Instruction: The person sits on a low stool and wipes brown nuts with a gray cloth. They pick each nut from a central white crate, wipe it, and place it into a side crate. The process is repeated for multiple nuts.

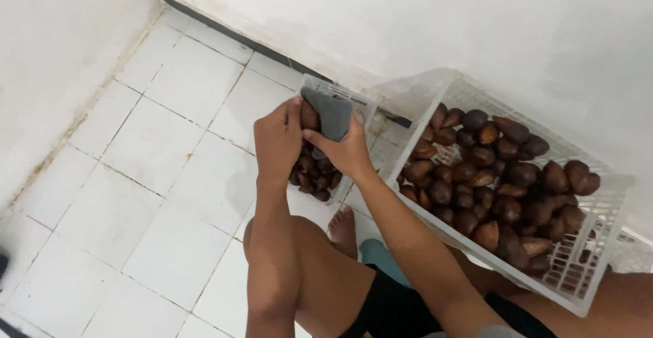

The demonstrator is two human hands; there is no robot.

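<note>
The left hand (277,141) pinched a brown scaly fruit (309,115) in its fingers while the right hand (348,151) clasped a grey cloth (329,112) against it, both held over the small clear tray (360,107) on the tiled floor (156,154), presumably so debris fell inside. The fruit's long axis ran roughly upright. A white crate (598,209) of fruit stood at the right.

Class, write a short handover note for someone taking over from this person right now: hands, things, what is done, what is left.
Left hand: grips a brown scaly fruit.
Right hand: presses a grey pad against that fruit.
Both hands are above the small clear tub on the tiled floor.
Done: the small tub holds some fruits.
Left: the large white crate alongside is nearly full of the same fruits.
</note>
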